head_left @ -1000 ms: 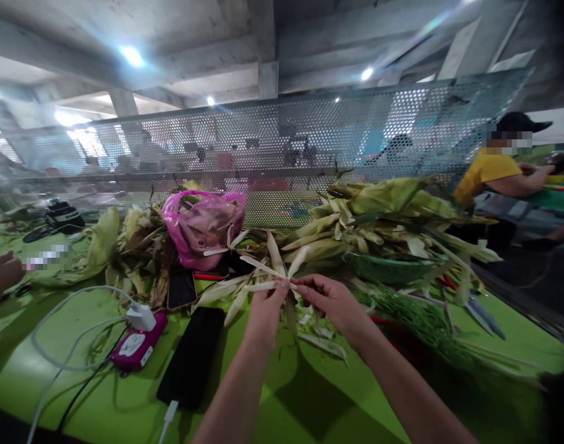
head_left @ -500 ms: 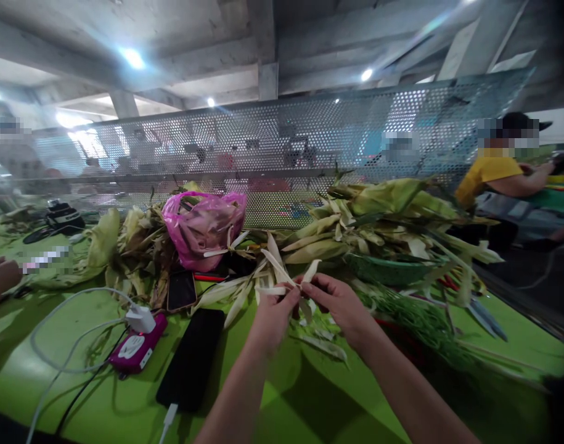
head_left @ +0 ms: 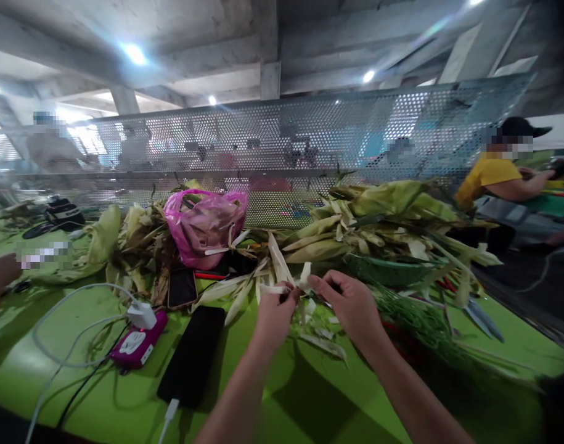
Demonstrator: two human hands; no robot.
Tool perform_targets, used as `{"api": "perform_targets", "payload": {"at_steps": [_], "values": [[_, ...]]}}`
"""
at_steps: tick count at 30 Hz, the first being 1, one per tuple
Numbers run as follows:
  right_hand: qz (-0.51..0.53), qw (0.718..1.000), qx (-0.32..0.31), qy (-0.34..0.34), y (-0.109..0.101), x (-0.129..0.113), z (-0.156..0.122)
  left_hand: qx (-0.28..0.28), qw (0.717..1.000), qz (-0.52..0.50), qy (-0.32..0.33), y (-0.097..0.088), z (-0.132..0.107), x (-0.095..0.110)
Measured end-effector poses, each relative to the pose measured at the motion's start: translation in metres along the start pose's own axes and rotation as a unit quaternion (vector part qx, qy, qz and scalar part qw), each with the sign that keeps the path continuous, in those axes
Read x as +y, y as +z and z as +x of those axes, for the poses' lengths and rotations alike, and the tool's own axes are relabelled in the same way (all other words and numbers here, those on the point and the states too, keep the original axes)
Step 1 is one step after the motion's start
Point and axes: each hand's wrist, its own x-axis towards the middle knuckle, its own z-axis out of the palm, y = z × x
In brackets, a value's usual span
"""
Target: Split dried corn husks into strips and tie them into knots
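Left hand (head_left: 271,317): thumb and fingertips pinched tight on pale corn-husk strips (head_left: 305,275). Right hand (head_left: 355,305): thumb and forefinger nipping one strip, between both hands, above a green table (head_left: 138,410). Beyond: pink plastic bag (head_left: 208,231), heaped husks (head_left: 392,200).

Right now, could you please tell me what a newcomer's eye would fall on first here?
Probably the bright pink plastic bag, left of centre between heaps of husks. Next, in the middle, the left hand and right hand hold pale husk strips. Nearer, to their left, a black phone lies on the green table.
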Motion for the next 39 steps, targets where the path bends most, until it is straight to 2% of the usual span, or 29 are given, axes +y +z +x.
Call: {"api": "perform_targets", "payload": {"at_steps": [3,5,10,13,16,18,19,21,24,26,32,36,39], "values": [[-0.011,0.996,-0.017,-0.087,0.000,-0.003,-0.001,-0.018,0.999,0.039,0.031,0.001,0.001,-0.001],[-0.020,0.992,-0.037,-0.121,0.002,-0.002,-0.001,-0.044,0.996,0.054,0.057,0.004,-0.001,0.000],[-0.017,0.992,-0.026,-0.123,0.009,0.002,-0.006,-0.099,0.994,0.021,0.043,0.010,-0.005,0.000],[-0.016,0.991,-0.008,-0.129,0.008,-0.003,-0.008,-0.090,0.995,-0.044,0.011,0.011,-0.006,0.001],[-0.025,0.988,0.053,-0.145,0.004,-0.010,-0.010,-0.034,0.987,-0.145,-0.052,0.007,-0.006,0.002],[-0.032,0.989,0.072,-0.122,0.003,-0.012,-0.011,0.015,0.978,-0.191,-0.078,0.002,-0.004,0.003],[-0.026,0.994,0.057,-0.094,0.003,-0.012,-0.010,0.032,0.974,-0.208,-0.083,0.000,-0.003,0.003],[0.023,0.999,-0.016,-0.016,0.007,-0.009,-0.009,0.049,0.964,-0.245,-0.090,-0.003,-0.002,0.004],[0.145,0.981,-0.120,0.055,0.014,-0.002,-0.005,0.051,0.949,-0.297,-0.092,-0.004,-0.001,0.007],[0.173,0.974,-0.142,0.046,0.016,0.002,-0.002,0.058,0.949,-0.295,-0.095,-0.003,-0.001,0.008],[0.102,0.985,-0.141,0.018,0.012,0.003,0.002,0.093,0.971,-0.211,-0.056,-0.003,0.001,0.005],[0.109,0.983,-0.148,0.017,0.013,0.001,0.001,0.100,0.960,-0.251,-0.068,-0.003,0.001,0.003],[0.135,0.981,-0.138,0.034,0.014,0.001,0.001,0.083,0.954,-0.274,-0.082,-0.004,0.001,0.004]]}}
